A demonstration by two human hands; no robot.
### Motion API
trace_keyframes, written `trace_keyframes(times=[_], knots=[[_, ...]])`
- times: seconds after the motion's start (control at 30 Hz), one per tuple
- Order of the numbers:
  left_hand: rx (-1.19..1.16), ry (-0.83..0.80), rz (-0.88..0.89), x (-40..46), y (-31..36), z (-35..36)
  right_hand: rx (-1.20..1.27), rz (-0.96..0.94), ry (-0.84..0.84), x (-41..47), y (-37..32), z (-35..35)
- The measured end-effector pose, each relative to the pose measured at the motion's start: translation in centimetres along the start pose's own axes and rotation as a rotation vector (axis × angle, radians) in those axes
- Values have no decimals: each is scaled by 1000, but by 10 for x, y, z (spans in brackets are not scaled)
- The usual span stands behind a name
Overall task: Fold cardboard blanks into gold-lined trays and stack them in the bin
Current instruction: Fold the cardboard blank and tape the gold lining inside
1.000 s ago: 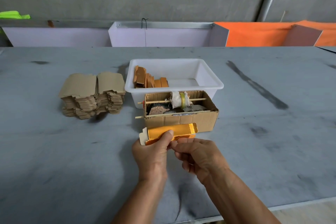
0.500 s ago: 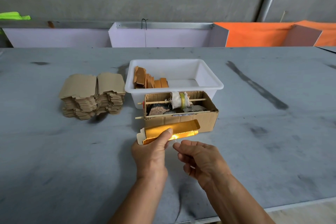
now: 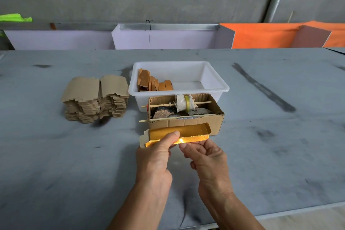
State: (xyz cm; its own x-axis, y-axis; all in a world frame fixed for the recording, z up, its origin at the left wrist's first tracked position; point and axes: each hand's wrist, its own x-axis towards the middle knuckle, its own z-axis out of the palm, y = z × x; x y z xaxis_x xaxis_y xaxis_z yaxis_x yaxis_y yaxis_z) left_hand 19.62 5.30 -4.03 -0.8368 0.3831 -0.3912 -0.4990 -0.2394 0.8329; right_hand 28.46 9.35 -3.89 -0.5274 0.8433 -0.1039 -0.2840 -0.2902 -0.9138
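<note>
Head view, all places given from the open brown cardboard box [image 3: 186, 117] with sticks and a rag-wrapped roll across its top.

Item: long narrow cardboard blank with shiny gold lining [image 3: 179, 133], half folded, held above the grey table [image 3: 74, 164] just in front of the box. We see its back wall standing up against the box front and its near wall lit bright gold; the end flap on the left is unfolded, pale side out.

Item: left hand [image 3: 155, 157], in front of the box. It pinches the blank's near wall, thumb on the gold inside; the other fingers are hidden behind the card.

Item: right hand [image 3: 207, 157], in front of the box and a little right. Its curled fingertips [image 3: 183, 145] touch the near wall from below, beside the left thumb; we read this as a light pinch, though the thumb is hidden.

Item: white plastic bin [image 3: 214, 80], directly behind the box, touching it. Folded trays, brown side showing [image 3: 153, 84], stand on edge in its left half; the right half has room.

Item: stack of flat brown cardboard blanks [image 3: 95, 99], well to the left of the box.

Handling note, our judgement: we should crease the near wall along its score with both thumbs working outward, keep the gold face inside, then tuck the end flaps squarely so that the tray holds shape before it goes to the bin.
</note>
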Motion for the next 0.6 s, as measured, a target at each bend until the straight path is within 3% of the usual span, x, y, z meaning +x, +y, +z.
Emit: trace_keyframes(times=[0.3,0.47,0.6], knots=[[-15,-49,-39,-1,-3,-2,1,-1,28,-1,6,1],[-9,-33,-49,1,-9,-1,-31,88,14,-1,6,-2],[6,-28,-77,5,-13,-3,101,224,-5,2,2,-2]])
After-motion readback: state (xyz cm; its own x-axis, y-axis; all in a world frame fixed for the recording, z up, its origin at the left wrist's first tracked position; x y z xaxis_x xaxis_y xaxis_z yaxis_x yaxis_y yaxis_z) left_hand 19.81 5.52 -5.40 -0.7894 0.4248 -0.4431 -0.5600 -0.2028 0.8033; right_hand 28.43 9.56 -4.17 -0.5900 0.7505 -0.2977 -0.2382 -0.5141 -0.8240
